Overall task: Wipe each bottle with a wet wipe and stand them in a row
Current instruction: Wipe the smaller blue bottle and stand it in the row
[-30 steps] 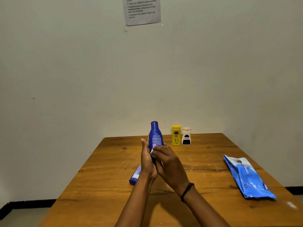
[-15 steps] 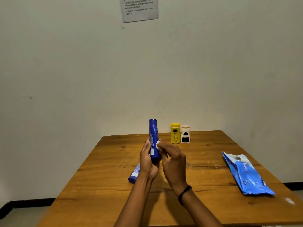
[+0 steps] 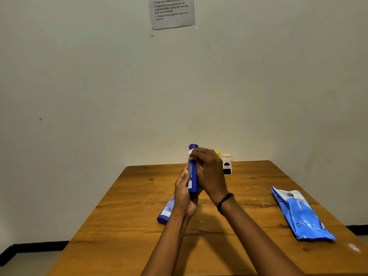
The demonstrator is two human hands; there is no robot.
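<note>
The bench (image 3: pixel 139 226) was brown wood with visible grain, dark knots and a smooth, slightly shiny top carrying pale scuffs. The blue bottle (image 3: pixel 192 176) looked like smooth plastic with a printed label, as did the second blue bottle (image 3: pixel 166 213) lying flat and the small white bottle (image 3: pixel 227 166). The wipe pack (image 3: pixel 302 216) was glossy, crinkled blue plastic film; the wall sheet (image 3: pixel 172 12) was matt printed paper.

Left hand (image 3: pixel 184 193) raised over table, palm inward, fingers curled round lower body of upright blue bottle (image 3: pixel 192 176). Right hand (image 3: pixel 209 172) higher, fingertips pinched on white wipe (image 3: pixel 190 153) against bottle's upper part. Black band on right wrist (image 3: pixel 224 202). Forearms converging from bottom edge.
</note>
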